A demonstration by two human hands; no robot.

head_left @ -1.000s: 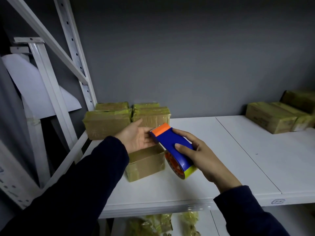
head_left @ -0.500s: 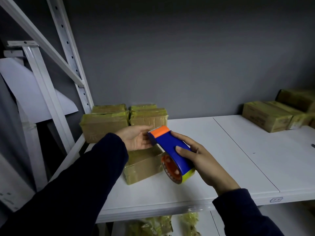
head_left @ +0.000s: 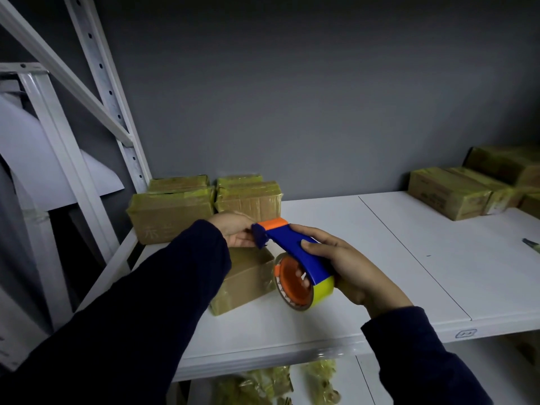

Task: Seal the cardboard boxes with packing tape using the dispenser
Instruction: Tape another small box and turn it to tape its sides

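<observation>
A small cardboard box [head_left: 248, 277] wrapped in yellowish tape lies on the white shelf [head_left: 380, 258] just below my hands. My right hand [head_left: 347, 266] grips the blue tape dispenser [head_left: 292, 244] by its handle, with the orange hub and yellow tape roll [head_left: 323, 290] hanging over the box's right end. The dispenser's orange-topped front end points left. My left hand [head_left: 235, 230] meets it there, fingers curled, pinching what looks like the faint clear end of the tape above the box.
Several taped boxes [head_left: 172, 211] are stacked at the back left against a white rack upright [head_left: 117, 112]. More boxes [head_left: 450, 194] sit at the far right. A small object [head_left: 530, 244] lies at the right edge. Crumpled tape scraps [head_left: 263, 384] fill the lower shelf.
My left hand went from lying flat against the dispenser's front end to curling its fingers there. The dispenser has tilted a little, with its roll lower over the box.
</observation>
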